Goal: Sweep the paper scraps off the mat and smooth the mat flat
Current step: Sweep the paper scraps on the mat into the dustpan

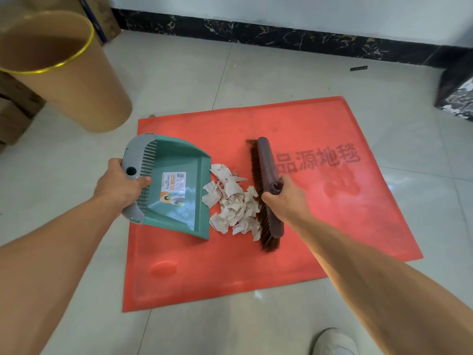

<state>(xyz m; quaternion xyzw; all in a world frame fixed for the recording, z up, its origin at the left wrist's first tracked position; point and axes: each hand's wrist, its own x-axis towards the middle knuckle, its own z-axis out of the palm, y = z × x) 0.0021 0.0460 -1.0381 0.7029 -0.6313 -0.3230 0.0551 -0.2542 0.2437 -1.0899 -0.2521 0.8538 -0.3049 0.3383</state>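
A red mat (320, 226) with dark printed characters lies on the tiled floor. A pile of torn paper scraps (234, 203) sits near its middle. My left hand (120, 185) grips the grey rear edge of a green dustpan (176, 185), whose open lip rests on the mat just left of the scraps. My right hand (286, 198) holds a brown brush head (266, 188) by its socket, bristles down against the right side of the pile. A low bump (163, 267) shows in the mat near its front left corner.
A tan waste bin (66, 80) with a yellow rim leans at the back left, beside cardboard boxes (15, 116). A black marble skirting (281, 34) runs along the far wall. A dark bag (458, 96) sits at the right. My white shoe (335, 342) is at the bottom.
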